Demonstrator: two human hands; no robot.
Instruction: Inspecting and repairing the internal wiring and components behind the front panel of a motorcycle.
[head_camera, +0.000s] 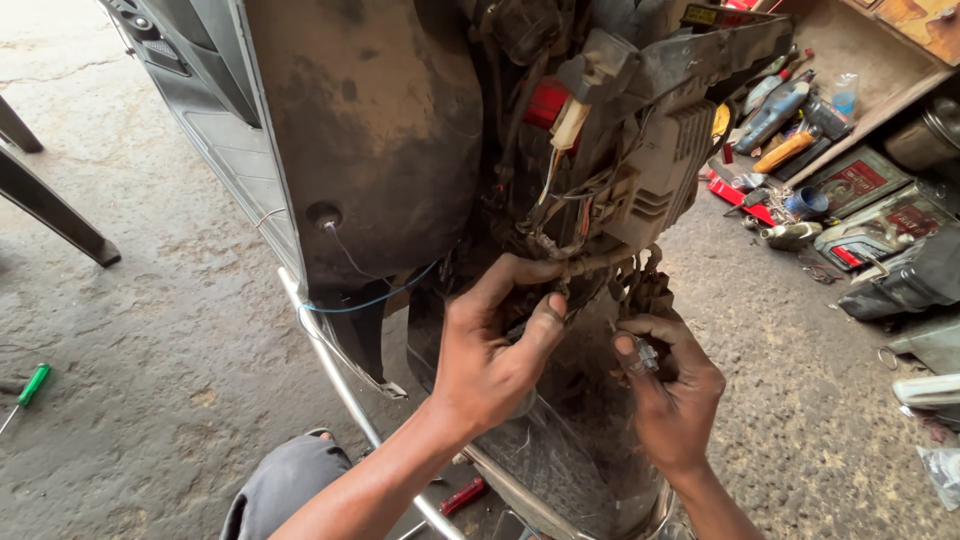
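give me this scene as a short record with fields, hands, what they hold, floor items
setting: scooter with front panel off, concrete floor
left hand: gripping the wiring harness
right hand: pinching a small grey connector
floor left: green-handled screwdriver
floor right: spray cans and tools
near knee: small red tool

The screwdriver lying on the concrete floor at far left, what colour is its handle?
Green handle on the screwdriver, seen in the head view.

Left hand (490, 355) and right hand (672, 390): both bare, ungloved, smeared with dark grime. Forearms uncovered, no sleeves, watch or rings visible. Knee (285, 480) clad in grey trouser fabric, lower frame edge.
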